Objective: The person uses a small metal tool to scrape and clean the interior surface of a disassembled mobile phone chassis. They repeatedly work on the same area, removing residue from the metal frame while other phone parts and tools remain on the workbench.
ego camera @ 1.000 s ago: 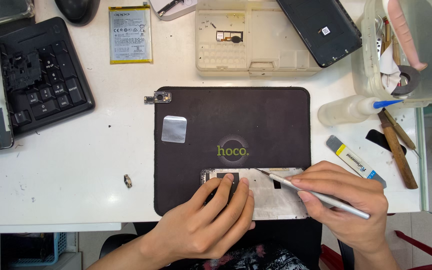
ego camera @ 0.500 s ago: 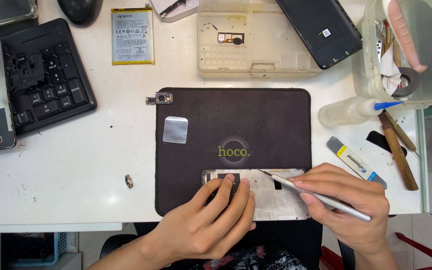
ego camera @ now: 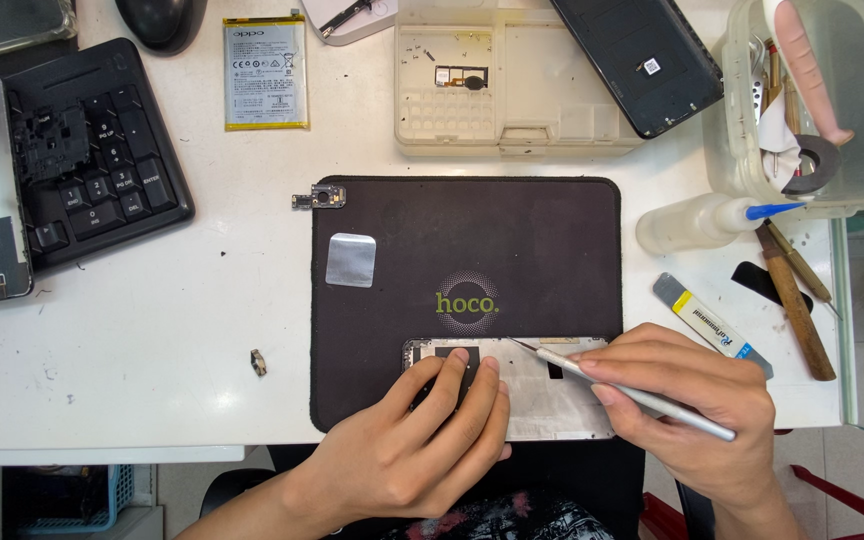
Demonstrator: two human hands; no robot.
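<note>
A silver phone frame (ego camera: 542,395) lies open on the near edge of a dark work mat (ego camera: 472,260). My left hand (ego camera: 422,445) presses its fingers flat on the frame's left end, over a dark part. My right hand (ego camera: 697,405) holds a thin silver metal tool (ego camera: 622,390) like a pen, with its pointed tip resting at the frame's upper edge. Most of the frame's lower part is hidden under both hands.
On the mat lies a small silver foil square (ego camera: 351,260); a small camera module (ego camera: 319,198) sits at its top left corner. Around are a phone battery (ego camera: 266,72), beige parts tray (ego camera: 512,80), black phone back (ego camera: 642,60), keypad (ego camera: 92,150), squeeze bottle (ego camera: 697,222), tool tub (ego camera: 817,100), and a loose small part (ego camera: 258,362).
</note>
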